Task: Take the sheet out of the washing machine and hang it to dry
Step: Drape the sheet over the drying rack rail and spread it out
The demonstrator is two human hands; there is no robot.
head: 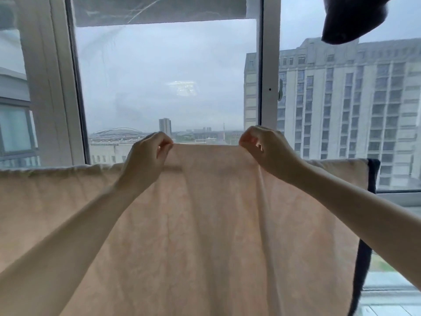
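A tall white-framed window (268,65) fills the background, its panes looking out on a grey overcast sky, a low skyline and a pale many-storeyed building (341,99) at the right. In front of the glass hangs a broad pale peach, slightly crumpled fabric sheet (193,224), draped so that its upper fold runs level across the view on either side, while its middle part is lifted higher between the two hands; whatever bar or line carries it is hidden under the cloth. The left hand (145,153) pinches the raised top edge of the sheet, thumb and curled fingers closed on the fabric. The right hand (266,147) grips the same edge a little further right, fingers bent and clamped on the cloth, and the stretch between the hands is pulled taut. Creases run down from each grip. A dark navy strip of fabric (364,247) hangs down just beside the sheet's right edge, and another dark piece of cloth (350,19) hangs at the upper right corner.
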